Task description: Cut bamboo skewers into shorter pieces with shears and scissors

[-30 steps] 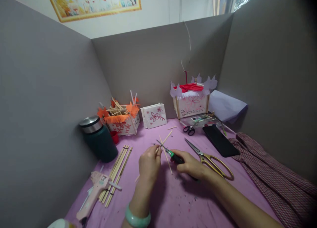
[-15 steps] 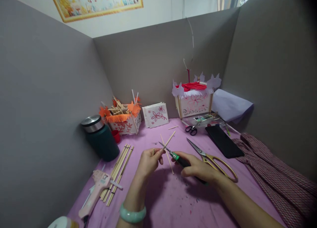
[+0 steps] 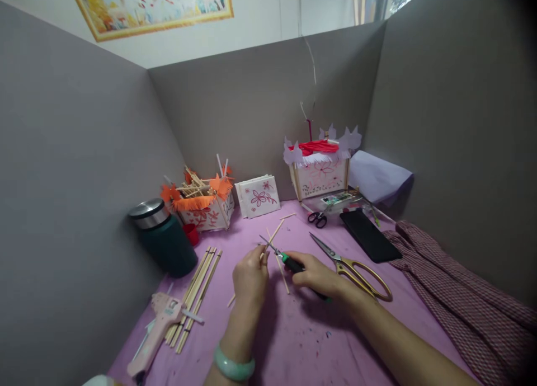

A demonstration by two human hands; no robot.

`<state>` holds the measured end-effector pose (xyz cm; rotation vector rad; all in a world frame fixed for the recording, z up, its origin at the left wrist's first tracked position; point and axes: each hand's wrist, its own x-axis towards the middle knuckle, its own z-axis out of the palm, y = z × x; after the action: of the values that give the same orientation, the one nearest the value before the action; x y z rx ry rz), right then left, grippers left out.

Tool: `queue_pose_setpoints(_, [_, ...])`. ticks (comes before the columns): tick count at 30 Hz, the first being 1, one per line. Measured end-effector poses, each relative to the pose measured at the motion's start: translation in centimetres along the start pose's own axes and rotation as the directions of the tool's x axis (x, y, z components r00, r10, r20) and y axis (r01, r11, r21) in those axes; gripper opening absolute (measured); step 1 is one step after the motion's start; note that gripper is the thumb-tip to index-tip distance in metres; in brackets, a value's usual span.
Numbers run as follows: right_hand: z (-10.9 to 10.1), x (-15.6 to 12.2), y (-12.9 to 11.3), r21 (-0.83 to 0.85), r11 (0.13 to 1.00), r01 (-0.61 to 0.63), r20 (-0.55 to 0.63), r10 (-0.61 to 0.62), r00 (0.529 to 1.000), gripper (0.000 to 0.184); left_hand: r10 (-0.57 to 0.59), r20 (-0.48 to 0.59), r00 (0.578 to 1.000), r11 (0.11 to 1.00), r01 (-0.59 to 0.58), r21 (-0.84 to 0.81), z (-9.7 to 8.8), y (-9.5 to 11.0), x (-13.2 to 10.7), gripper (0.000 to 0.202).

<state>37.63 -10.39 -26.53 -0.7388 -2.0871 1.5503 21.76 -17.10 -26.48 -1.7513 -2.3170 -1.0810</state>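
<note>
My left hand [image 3: 250, 277] is closed around a thin wooden stick [image 3: 276, 230], which slants from upper right to lower left; its lower end shows beside my wrist. In my right hand [image 3: 312, 274] is a utility knife [image 3: 293, 264] with a black and green handle. Its narrow blade points up and left, across the stick just above my left fingertips. Whether the edge touches the wood I cannot tell. Under the knife another thin stick [image 3: 284, 275] lies on the pink cloth [image 3: 302, 330]. Large gold-handled scissors [image 3: 356, 271] lie right of my right hand.
Bundled sticks [image 3: 197, 296] and a pink glue gun [image 3: 161, 324] lie left, near a dark green flask [image 3: 163, 238]. Behind stand an orange-trimmed box [image 3: 205, 215], flower-drawn cards [image 3: 260, 197] and a purple-trimmed box [image 3: 321, 176]. A black phone [image 3: 369, 235] and small scissors [image 3: 318, 219] lie right.
My left hand has turned over so its back shows, and the held stick's lower end has come into view. The knife stays at the stick. The whole view has shifted slightly.
</note>
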Motion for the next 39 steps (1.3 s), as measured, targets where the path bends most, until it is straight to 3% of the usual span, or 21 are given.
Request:
queue_pose_setpoints(4, [-0.6,-0.6,0.0,0.06,0.998,0.006,0.03,-0.008,1.0,0.035,-0.025,0.041,0.999,0.992,0.03,-0.121,-0.3,0.0,0.4,0.028])
queue_pose_setpoints(7, [-0.9,-0.9,-0.1,0.066,0.998,-0.016,0.055,0.013,0.998,0.042,-0.101,0.2,0.975,0.908,0.172,-0.382,-0.8,-0.5,0.8,0.032])
queue_pose_setpoints(9, [-1.0,-1.0,-0.2,0.056,0.998,-0.025,0.078,0.021,0.997,0.048,-0.134,0.39,0.911,0.772,0.343,-0.535,-1.1,-1.1,1.0,0.035])
queue_pose_setpoints(11, [-1.2,-1.1,-0.3,0.053,0.998,-0.028,0.101,0.023,0.995,0.054,-0.097,0.552,0.828,0.63,0.481,-0.61,-1.4,-1.5,1.1,0.042])
queue_pose_setpoints(13, [-1.3,-1.3,-0.4,0.055,0.998,-0.029,0.118,0.022,0.993,0.057,-0.053,0.619,0.784,0.556,0.538,-0.634,-1.6,-1.6,1.1,0.046])
queue_pose_setpoints(15, [-1.3,-1.4,-0.4,0.059,0.998,-0.026,0.117,0.019,0.993,0.059,-0.067,0.612,0.788,0.561,0.537,-0.63,-1.7,-1.4,1.0,0.046])
queue_pose_setpoints(17, [-1.2,-1.4,-0.3,0.064,0.998,-0.023,0.111,0.016,0.994,0.059,-0.105,0.529,0.842,0.656,0.458,-0.6,-1.7,-1.0,0.9,0.044])
queue_pose_setpoints(19, [-1.1,-1.3,-0.2,0.07,0.997,-0.012,0.103,0.005,0.995,0.056,-0.093,0.368,0.925,0.813,0.284,-0.508,-1.7,-0.6,0.7,0.04])
queue_pose_setpoints(21, [-0.9,-1.0,0.0,0.068,0.998,0.009,0.092,-0.015,0.996,0.049,-0.019,0.22,0.975,0.934,0.096,-0.343,-1.7,-0.3,0.5,0.037])
queue_pose_setpoints(24, [-0.7,-0.4,0.2,0.045,0.999,0.027,0.08,-0.031,0.996,0.034,0.045,0.109,0.993,0.991,-0.03,-0.132,-1.4,-0.1,0.3,0.031])
queue_pose_setpoints(28, [-0.5,0.0,0.3,0.028,1.0,0.011,0.072,-0.013,0.997,0.029,0.016,-0.021,1.0,1.0,-0.016,-0.011,-0.8,0.0,0.1,0.022])
queue_pose_setpoints(31, [-0.4,-0.3,0.4,0.04,0.999,0.003,0.05,-0.005,0.999,0.033,-0.01,-0.02,1.0,1.0,0.01,0.0,-0.6,0.1,0.1,0.022])
queue_pose_setpoints(34, [-0.4,-0.8,0.5,0.053,0.999,-0.003,0.038,0.001,0.999,0.041,-0.03,0.03,0.999,0.988,0.034,-0.15,-0.8,0.0,0.3,0.024])
queue_pose_setpoints(37, [-0.7,-1.1,0.4,0.046,0.999,-0.021,0.054,0.019,0.998,0.052,-0.115,0.212,0.97,0.897,0.193,-0.396,-1.2,-0.4,0.7,0.028])
queue_pose_setpoints(39, [-0.8,-1.2,0.3,0.032,0.999,-0.026,0.072,0.023,0.997,0.057,-0.157,0.393,0.906,0.769,0.362,-0.527,-1.5,-0.8,0.9,0.032])
